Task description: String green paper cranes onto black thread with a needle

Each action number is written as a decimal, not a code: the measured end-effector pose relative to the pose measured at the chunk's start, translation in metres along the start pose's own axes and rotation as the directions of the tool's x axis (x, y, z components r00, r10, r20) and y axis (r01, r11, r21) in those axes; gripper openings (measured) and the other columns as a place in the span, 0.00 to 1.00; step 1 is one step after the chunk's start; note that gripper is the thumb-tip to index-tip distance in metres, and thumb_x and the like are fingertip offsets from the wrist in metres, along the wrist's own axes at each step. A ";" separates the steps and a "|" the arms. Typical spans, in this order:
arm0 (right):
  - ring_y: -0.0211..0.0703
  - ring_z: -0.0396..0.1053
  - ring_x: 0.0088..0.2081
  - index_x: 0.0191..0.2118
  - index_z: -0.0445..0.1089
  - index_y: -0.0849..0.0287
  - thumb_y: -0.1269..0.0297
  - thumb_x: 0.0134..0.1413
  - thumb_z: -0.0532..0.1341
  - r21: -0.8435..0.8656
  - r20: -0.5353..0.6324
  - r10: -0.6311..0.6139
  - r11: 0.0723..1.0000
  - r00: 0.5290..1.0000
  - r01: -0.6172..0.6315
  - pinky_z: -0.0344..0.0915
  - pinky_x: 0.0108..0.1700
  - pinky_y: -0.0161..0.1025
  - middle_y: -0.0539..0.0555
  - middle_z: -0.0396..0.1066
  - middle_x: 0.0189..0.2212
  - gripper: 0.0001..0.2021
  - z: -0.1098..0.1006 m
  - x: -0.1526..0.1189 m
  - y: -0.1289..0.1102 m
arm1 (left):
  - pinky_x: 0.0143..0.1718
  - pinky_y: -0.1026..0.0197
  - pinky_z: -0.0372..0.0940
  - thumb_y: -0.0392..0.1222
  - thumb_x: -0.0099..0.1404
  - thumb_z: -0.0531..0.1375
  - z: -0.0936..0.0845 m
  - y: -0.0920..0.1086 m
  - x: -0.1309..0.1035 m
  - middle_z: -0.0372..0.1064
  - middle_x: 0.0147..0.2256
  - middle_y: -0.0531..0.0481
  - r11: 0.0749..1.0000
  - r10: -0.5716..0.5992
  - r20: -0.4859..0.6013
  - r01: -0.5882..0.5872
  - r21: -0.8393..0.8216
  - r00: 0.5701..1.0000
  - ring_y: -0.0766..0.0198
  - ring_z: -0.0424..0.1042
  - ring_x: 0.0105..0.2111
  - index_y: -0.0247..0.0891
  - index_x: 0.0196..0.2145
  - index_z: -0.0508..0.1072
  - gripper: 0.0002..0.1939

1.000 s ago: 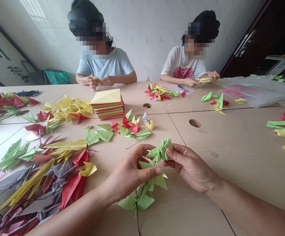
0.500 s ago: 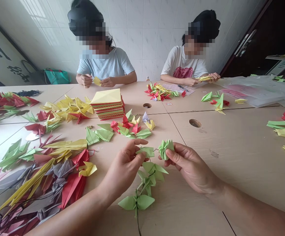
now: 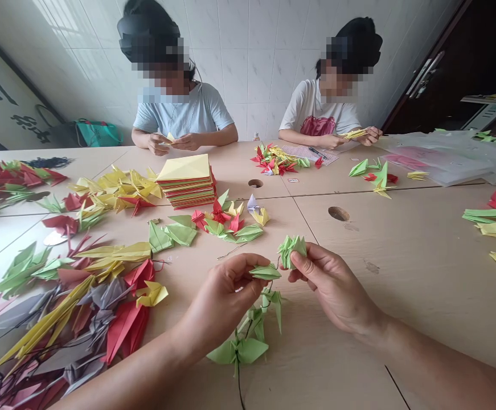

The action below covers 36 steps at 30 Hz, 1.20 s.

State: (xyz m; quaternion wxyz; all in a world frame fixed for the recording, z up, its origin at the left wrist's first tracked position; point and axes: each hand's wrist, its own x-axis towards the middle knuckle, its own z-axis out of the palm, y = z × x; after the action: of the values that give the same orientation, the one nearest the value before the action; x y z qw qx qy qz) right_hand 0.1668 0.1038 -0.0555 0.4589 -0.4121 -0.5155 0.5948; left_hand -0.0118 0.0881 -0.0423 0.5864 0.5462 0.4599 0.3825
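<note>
Left hand [image 3: 229, 293]: grasping. Its thumb and fingers pinch the near end of 1 green origami crane [image 3: 265, 273], held just above the worktop [image 3: 324, 359] and just beside the bunch.

Right hand [image 3: 335, 285]: grasping. Thumb and fingers grip a tightly packed bunch of green origami cranes [image 3: 292, 250]; the count cannot be told.

Change noted: 1.0 s ago the left fingers are up against the bunch; 0.5 s ago the crane stands clear of it, with a dark thread bridging the gap. Now the crane is turned to show its narrow, pointed profile, and the gap is smaller, with a short run of thread [image 3: 278, 263] visible between the 2. The bunch sits slightly higher. Below, the strung green cranes [image 3: 251, 348] hang together in a line towards the person, and the wings of the upper piece now droop.

Finding: in this inspector's judgement, 1 crane is separated from the bunch but remains on the same thread, and its spacing does not appear settled. Its wings look closed, whereas the lowest strung crane has its wings spread.
</note>
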 end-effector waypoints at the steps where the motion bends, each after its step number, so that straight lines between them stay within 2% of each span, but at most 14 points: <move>1: 0.34 0.61 0.31 0.30 0.70 0.55 0.56 0.56 0.60 0.010 0.004 0.000 1.000 1.000 0.000 0.62 0.34 0.31 0.48 0.64 0.29 0.09 0.000 0.000 0.001 | 0.33 0.63 0.62 0.39 0.61 0.59 0.000 -0.001 0.000 0.70 0.30 0.50 1.000 -0.001 -0.004 0.001 0.005 1.000 0.65 0.67 0.31 0.36 0.38 0.70 0.07; 4: 0.35 0.61 0.32 0.31 0.70 0.56 0.57 0.56 0.60 0.052 0.036 0.007 0.999 0.999 -0.009 0.62 0.36 0.32 0.48 0.63 0.28 0.09 -0.001 -0.001 0.002 | 0.31 0.64 0.60 0.42 0.62 0.58 -0.003 -0.003 0.002 0.65 0.26 0.53 0.999 0.019 -0.031 -0.017 0.037 0.999 0.67 0.63 0.28 0.36 0.33 0.70 0.06; 10: 0.34 0.59 0.31 0.32 0.70 0.56 0.60 0.58 0.60 0.132 0.115 0.004 0.991 0.993 -0.019 0.62 0.35 0.30 0.48 0.62 0.29 0.06 -0.003 -0.001 0.002 | 0.33 0.63 0.61 0.43 0.64 0.57 -0.008 -0.006 0.006 0.65 0.28 0.53 0.998 0.029 -0.105 -0.022 0.064 0.994 0.66 0.63 0.30 0.36 0.31 0.67 0.07; 14: 0.34 0.60 0.32 0.33 0.70 0.56 0.61 0.58 0.60 0.086 0.175 -0.013 0.996 0.985 -0.002 0.62 0.36 0.31 0.48 0.64 0.29 0.06 -0.002 -0.003 0.000 | 0.38 0.62 0.62 0.41 0.65 0.56 -0.006 -0.005 0.006 0.69 0.31 0.51 0.999 0.034 -0.080 -0.037 -0.035 0.996 0.65 0.67 0.34 0.37 0.33 0.67 0.05; 19: 0.34 0.60 0.31 0.32 0.69 0.55 0.63 0.59 0.59 -0.045 0.211 -0.050 0.997 0.976 0.061 0.62 0.36 0.32 0.46 0.61 0.27 0.05 -0.001 -0.004 -0.002 | 0.38 0.65 0.62 0.37 0.65 0.55 -0.005 -0.003 0.006 0.71 0.31 0.53 0.987 0.037 -0.023 -0.040 -0.158 0.999 0.68 0.68 0.33 0.37 0.35 0.67 0.02; 21: 0.35 0.62 0.34 0.33 0.70 0.54 0.65 0.58 0.59 -0.114 0.216 -0.080 0.988 0.973 0.107 0.62 0.38 0.33 0.48 0.63 0.32 0.03 0.000 -0.005 -0.001 | 0.38 0.66 0.63 0.37 0.65 0.56 -0.004 -0.002 0.006 0.72 0.30 0.53 0.982 0.024 -0.014 -0.026 -0.189 1.000 0.68 0.68 0.32 0.38 0.34 0.68 0.02; 24: 0.39 0.65 0.45 0.37 0.72 0.52 0.66 0.57 0.60 -0.196 0.235 -0.105 0.969 0.966 0.153 0.64 0.45 0.36 0.51 0.64 0.46 0.04 0.000 -0.006 0.001 | 0.36 0.67 0.62 0.39 0.65 0.56 -0.004 -0.002 0.005 0.71 0.29 0.54 0.982 0.001 0.015 0.002 -0.188 1.000 0.69 0.68 0.31 0.38 0.35 0.68 0.03; 26: 0.41 0.64 0.48 0.38 0.72 0.52 0.66 0.57 0.60 -0.223 0.257 -0.102 0.961 0.961 0.162 0.64 0.47 0.37 0.52 0.64 0.49 0.05 0.002 -0.007 0.002 | 0.34 0.67 0.62 0.40 0.65 0.56 -0.005 -0.001 0.004 0.70 0.29 0.53 0.989 -0.004 0.052 0.012 -0.151 0.999 0.68 0.67 0.31 0.38 0.35 0.68 0.04; 30: 0.41 0.67 0.44 0.39 0.72 0.53 0.65 0.59 0.58 -0.209 0.287 -0.078 0.968 0.955 0.142 0.66 0.46 0.38 0.52 0.69 0.44 0.06 0.005 -0.008 0.000 | 0.36 0.66 0.61 0.41 0.66 0.54 -0.005 0.001 0.003 0.67 0.29 0.53 0.995 0.010 0.086 -0.001 -0.103 0.996 0.68 0.66 0.32 0.37 0.33 0.68 0.07; 33: 0.40 0.69 0.40 0.41 0.71 0.53 0.64 0.60 0.57 -0.181 0.266 -0.057 0.977 0.962 0.108 0.67 0.44 0.38 0.51 0.71 0.37 0.07 0.006 -0.009 -0.001 | 0.38 0.63 0.62 0.44 0.67 0.53 -0.005 0.000 0.002 0.66 0.31 0.52 0.985 -0.058 0.127 0.077 -0.152 0.990 0.65 0.69 0.34 0.37 0.35 0.67 0.08; 36: 0.40 0.69 0.38 0.42 0.71 0.53 0.64 0.60 0.57 -0.191 0.245 -0.066 0.975 0.967 0.115 0.66 0.42 0.38 0.50 0.71 0.35 0.07 0.005 -0.007 -0.001 | 0.37 0.60 0.64 0.48 0.67 0.53 -0.005 -0.001 0.001 0.65 0.27 0.53 0.962 -0.122 0.173 0.159 -0.220 0.977 0.64 0.70 0.31 0.38 0.36 0.65 0.10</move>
State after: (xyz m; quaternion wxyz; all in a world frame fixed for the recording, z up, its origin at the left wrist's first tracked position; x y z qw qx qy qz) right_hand 0.1635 0.0953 -0.0539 0.3760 -0.3589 -0.6433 0.5621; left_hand -0.0165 0.0906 -0.0438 0.7066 0.4681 0.4018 0.3466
